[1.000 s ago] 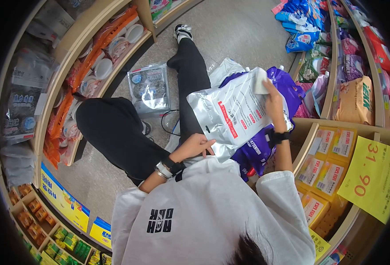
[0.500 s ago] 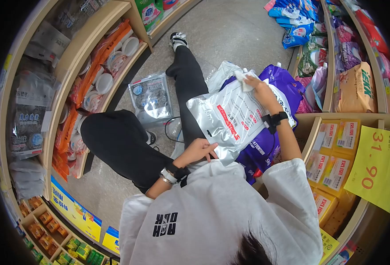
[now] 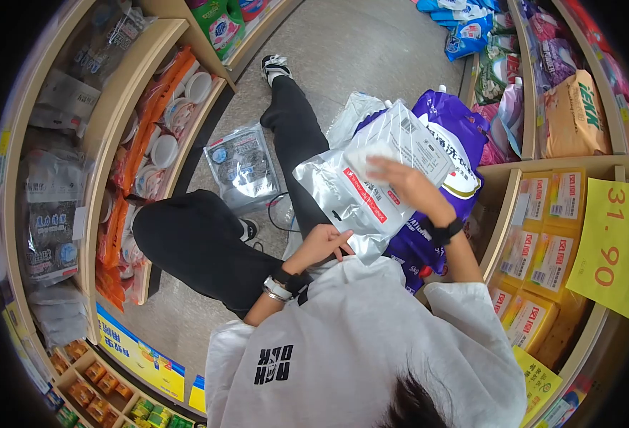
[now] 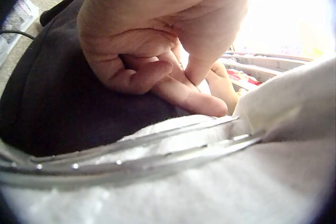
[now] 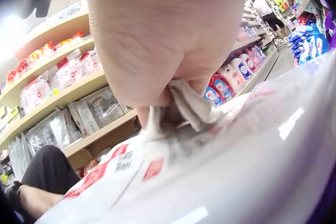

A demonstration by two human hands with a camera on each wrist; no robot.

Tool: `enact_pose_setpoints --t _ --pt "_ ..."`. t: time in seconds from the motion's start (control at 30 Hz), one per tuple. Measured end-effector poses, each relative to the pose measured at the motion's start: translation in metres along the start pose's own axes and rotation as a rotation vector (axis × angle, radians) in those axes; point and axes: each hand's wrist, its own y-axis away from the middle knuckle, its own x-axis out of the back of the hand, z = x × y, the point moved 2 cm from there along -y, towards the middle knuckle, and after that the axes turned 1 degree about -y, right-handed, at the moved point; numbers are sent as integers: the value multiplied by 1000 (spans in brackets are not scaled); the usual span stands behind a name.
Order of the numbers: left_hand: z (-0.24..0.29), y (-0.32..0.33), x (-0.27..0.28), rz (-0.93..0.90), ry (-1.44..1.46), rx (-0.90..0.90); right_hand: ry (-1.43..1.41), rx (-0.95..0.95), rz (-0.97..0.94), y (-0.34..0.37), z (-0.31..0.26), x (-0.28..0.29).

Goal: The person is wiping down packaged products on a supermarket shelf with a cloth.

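A silver foil bag point(image 3: 314, 178) with a red label and printed text lies across the lap, on top of a large purple detergent bag point(image 3: 432, 110). My left hand point(image 3: 321, 244) pinches the near corner of the foil bag between thumb and fingers; in the left wrist view the left hand point(image 4: 163, 35) has curled fingers and hides most of that corner. Over the middle of the foil bag, my right hand point(image 3: 407, 189) holds a white cloth point(image 3: 366, 158) against the surface. The right wrist view shows the cloth point(image 5: 191, 103) bunched under the fingers of the right hand point(image 5: 163, 40).
On the floor beyond the bent knee lies a clear-and-grey package point(image 3: 242, 167), with a black cable point(image 3: 272, 214) nearby. Shelves of bowls point(image 3: 163, 151) stand at the left. Yellow soap packs point(image 3: 550, 257) fill a shelf at the right, beside a price sign point(image 3: 607, 246).
My right hand has drawn the cloth from the foil bag's far end back to its middle. The far end's printed panel now shows. The left hand keeps its grip on the near corner.
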Motion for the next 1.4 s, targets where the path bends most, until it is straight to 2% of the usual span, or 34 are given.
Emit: enact_pose_setpoints --t 0.1,0.13,0.3,0.4,0.43,0.53,0.6,0.67,0.8,0.93,1.03,1.13,1.23,1.27,1.33,1.37,1.4 --pt "2 0 1 0 -4 13 -13 -110 133 36 31 -16" --pt "1 1 1 -2 -10 16 64 -212 214 48 47 -16" --pt "-3 -1 3 -8 -47 40 101 -395 526 90 108 17" --pt "-1 1 1 -2 -31 38 -1 -657 638 105 129 18" --pt "0 1 1 6 -26 37 86 -563 690 104 124 16" --pt "0 2 1 22 -42 61 64 -428 856 82 61 -3" --pt "2 3 1 20 -37 46 0 -320 716 78 25 -31" --pt "3 3 0 17 -41 38 74 -88 400 76 -1 -47" --pt "-1 2 1 32 -63 44 144 -224 651 94 13 -54" --pt "5 3 -1 41 -62 33 76 -403 780 107 54 -32" --pt "0 3 -2 67 -37 20 88 -427 787 115 83 -16" --pt "6 6 -3 114 -145 -19 -91 -557 902 119 100 -15" --pt "22 17 -7 258 -327 -76 -303 -593 964 124 108 -15" --pt "34 22 -7 345 -560 -145 -376 -602 984 127 112 -15" --pt "64 34 -8 512 -1026 -284 -883 -607 1241 136 120 -15" --pt "74 37 -6 500 -1009 -221 -1146 -597 1355 138 122 -16" --pt "79 37 -4 548 -1073 -289 -1290 -553 1433 140 121 -17"
